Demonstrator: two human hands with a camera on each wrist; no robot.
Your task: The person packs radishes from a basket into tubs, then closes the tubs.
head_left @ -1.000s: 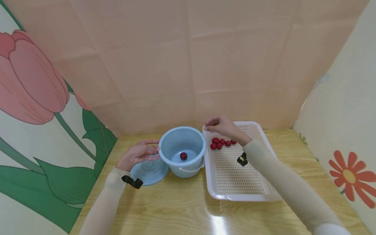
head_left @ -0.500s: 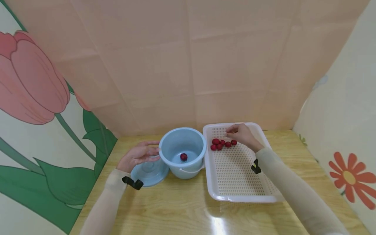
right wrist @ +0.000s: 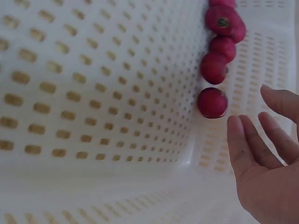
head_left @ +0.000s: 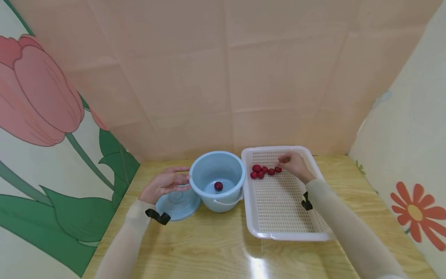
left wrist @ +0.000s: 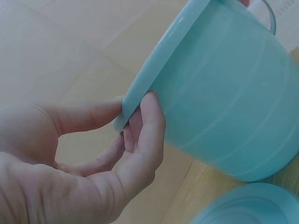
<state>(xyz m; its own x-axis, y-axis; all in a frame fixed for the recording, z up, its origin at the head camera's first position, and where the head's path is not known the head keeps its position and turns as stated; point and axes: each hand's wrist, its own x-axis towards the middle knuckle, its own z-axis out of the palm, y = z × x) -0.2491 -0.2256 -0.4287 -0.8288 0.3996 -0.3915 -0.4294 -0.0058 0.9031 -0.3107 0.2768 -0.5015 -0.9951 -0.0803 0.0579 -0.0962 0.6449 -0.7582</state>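
My left hand (head_left: 167, 184) pinches the rim of a light blue bucket (left wrist: 224, 93), thumb on one side of the lip and fingers on the other. One small round red radish (head_left: 218, 186) lies on the bucket's bottom. Over the white perforated basket (head_left: 254, 217), my right hand (head_left: 294, 166) holds nothing. In the right wrist view its fingers (right wrist: 240, 144) reach close to the nearest radish (right wrist: 212, 102), with a small gap between. Several more radishes (head_left: 260, 174) lie in a loose row toward the bucket side of the basket.
A light blue lid (head_left: 178, 203) lies on the wooden table (head_left: 205, 248), left of the bucket and below my left hand. The bucket's white handle (head_left: 230, 202) hangs down its front. Behind everything rises a pinkish covering (head_left: 174, 97); painted walls flank both sides.
My right hand has moved right and down from the basket's back left corner to the rightmost radish. My left hand stays at the bucket's rim.
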